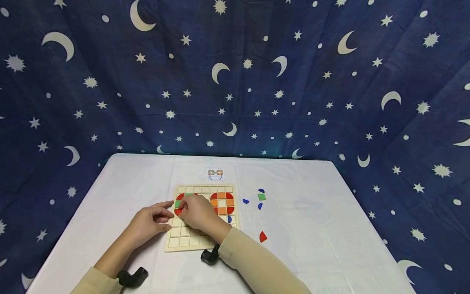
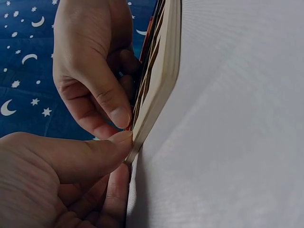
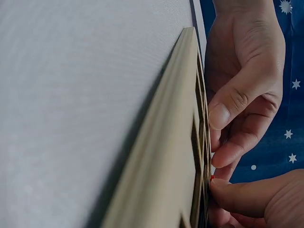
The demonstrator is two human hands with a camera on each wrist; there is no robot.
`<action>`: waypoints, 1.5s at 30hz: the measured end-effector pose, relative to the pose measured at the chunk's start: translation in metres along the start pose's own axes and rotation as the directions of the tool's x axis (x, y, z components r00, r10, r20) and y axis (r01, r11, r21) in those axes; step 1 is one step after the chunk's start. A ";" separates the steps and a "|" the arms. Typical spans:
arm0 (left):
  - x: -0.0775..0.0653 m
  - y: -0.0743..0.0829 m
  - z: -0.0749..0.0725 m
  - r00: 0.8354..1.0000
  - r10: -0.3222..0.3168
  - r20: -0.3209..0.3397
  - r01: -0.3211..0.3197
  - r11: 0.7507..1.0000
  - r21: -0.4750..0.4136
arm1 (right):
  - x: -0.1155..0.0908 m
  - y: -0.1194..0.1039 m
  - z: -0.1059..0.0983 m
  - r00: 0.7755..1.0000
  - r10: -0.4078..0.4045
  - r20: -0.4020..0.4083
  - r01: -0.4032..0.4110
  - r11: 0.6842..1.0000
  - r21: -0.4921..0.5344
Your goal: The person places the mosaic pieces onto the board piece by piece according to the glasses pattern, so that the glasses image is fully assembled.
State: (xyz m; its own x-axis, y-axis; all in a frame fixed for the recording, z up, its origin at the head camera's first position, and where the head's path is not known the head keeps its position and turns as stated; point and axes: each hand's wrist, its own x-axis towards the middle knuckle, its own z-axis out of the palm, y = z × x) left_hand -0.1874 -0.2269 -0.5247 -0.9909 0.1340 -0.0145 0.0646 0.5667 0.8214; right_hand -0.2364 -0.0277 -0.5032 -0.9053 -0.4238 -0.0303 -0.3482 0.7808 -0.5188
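Observation:
My right hand (image 1: 198, 212) reaches over the left part of a wooden grid board (image 1: 180, 241). Its curled thumb and forefinger pinch at a red quarter-circle piece (image 1: 178, 212) near the left edge. In the right wrist view a sliver of a red piece (image 3: 212, 177) shows at the thumb tip; the fingers hide much of the rest. Beside the board's left edge is my left hand (image 1: 148, 222), fingers apart and loosely bent. In the left wrist view the thumb (image 2: 95, 154) meets the board's edge. A green piece (image 1: 178, 203) lies just above the red one.
Orange pieces (image 1: 222, 210) and red corners form a ring on the board's right. A blue half-circle (image 1: 229, 219) sits below it. Beyond the board lies a pattern card (image 1: 215, 174). To the right are several loose blue pieces, a green square (image 1: 262, 197) and a red piece (image 1: 262, 237).

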 end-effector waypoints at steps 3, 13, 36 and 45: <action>0.000 0.000 0.000 1.000 0.002 0.000 -0.002 1.000 -0.006 | 0.000 -0.001 0.000 1.000 0.009 -0.002 -0.009 1.000 -0.010; 0.000 0.000 0.001 1.000 -0.008 0.000 0.008 1.000 -0.022 | -0.001 -0.004 -0.001 1.000 0.024 0.007 -0.023 0.999 -0.039; -0.001 -0.001 0.003 0.999 -0.046 -0.004 0.046 0.998 -0.035 | -0.032 0.035 -0.040 0.999 -0.026 0.028 0.019 0.974 0.228; 0.000 0.002 0.003 0.999 -0.035 -0.011 0.035 0.999 -0.006 | -0.062 0.073 -0.070 1.000 0.027 -0.006 -0.024 0.962 0.274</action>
State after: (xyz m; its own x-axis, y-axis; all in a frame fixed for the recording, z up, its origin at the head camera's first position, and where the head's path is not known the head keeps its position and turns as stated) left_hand -0.1864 -0.2234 -0.5244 -0.9938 0.1052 -0.0366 0.0296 0.5662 0.8237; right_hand -0.2231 0.0878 -0.4791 -0.9159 -0.3995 -0.0391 -0.2460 0.6356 -0.7318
